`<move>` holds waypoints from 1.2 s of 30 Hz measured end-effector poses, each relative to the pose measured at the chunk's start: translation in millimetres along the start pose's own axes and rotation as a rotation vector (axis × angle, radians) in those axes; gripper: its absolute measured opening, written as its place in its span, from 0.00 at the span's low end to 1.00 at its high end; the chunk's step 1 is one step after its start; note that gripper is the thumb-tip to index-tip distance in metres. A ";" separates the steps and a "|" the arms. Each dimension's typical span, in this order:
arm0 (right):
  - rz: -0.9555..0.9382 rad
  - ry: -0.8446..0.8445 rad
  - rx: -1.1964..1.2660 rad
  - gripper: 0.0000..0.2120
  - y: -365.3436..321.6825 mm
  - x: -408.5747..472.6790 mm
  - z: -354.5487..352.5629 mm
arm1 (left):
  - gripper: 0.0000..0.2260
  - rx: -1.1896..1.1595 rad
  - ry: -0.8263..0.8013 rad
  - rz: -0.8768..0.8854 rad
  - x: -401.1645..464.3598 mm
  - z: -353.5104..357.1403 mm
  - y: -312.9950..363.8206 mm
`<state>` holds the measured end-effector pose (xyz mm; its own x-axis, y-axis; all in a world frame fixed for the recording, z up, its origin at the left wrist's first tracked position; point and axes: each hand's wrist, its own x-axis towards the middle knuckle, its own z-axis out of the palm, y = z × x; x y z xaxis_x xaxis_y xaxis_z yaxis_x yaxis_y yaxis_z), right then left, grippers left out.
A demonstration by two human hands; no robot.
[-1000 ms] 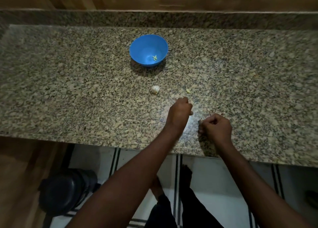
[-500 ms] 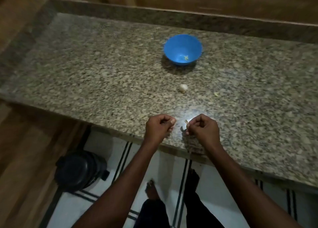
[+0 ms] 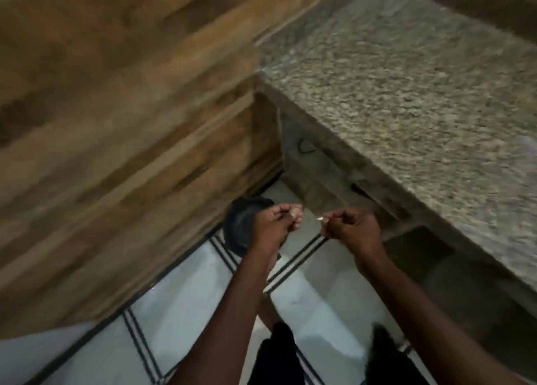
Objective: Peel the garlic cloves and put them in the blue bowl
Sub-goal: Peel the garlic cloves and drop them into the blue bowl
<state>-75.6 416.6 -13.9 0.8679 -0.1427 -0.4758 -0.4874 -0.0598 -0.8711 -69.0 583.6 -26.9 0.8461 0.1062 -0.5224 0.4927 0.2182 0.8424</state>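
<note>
Both my hands hang over the floor, left of the granite counter (image 3: 406, 73). My left hand (image 3: 274, 225) is curled, and a pale garlic clove (image 3: 297, 213) shows at its fingertips. My right hand (image 3: 350, 227) pinches a thin pale sliver of garlic skin (image 3: 319, 218) between thumb and fingers. A small gap separates the two hands. The blue bowl and the garlic left on the counter are out of view. The picture is blurred by motion.
A black bin (image 3: 241, 225) stands on the white tiled floor (image 3: 180, 312) just beyond my left hand, in the corner under the counter. A wooden wall (image 3: 116, 108) fills the left side. My legs (image 3: 279, 355) show at the bottom.
The view has swung left and down, off the counter top. Both hands have moved from above the counter's front edge to over the floor near the black bin, keeping their grips.
</note>
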 end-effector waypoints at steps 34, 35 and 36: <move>0.272 -0.270 -0.811 0.23 319.5 311.5 287.9 | 0.10 0.715 0.201 -0.267 323.3 -227.1 -301.4; 0.100 -0.207 -0.959 0.17 327.6 316.1 292.8 | 0.11 0.947 0.206 -0.197 334.0 -228.2 -315.0; -0.038 -0.123 -1.037 0.11 335.3 320.7 296.8 | 0.13 1.082 0.205 -0.153 341.4 -228.3 -324.5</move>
<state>67.8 644.1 -494.6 0.8597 -0.0254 -0.5101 -0.2527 -0.8891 -0.3815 13.6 770.6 -508.8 0.7610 0.3305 -0.5583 0.5909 -0.7084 0.3861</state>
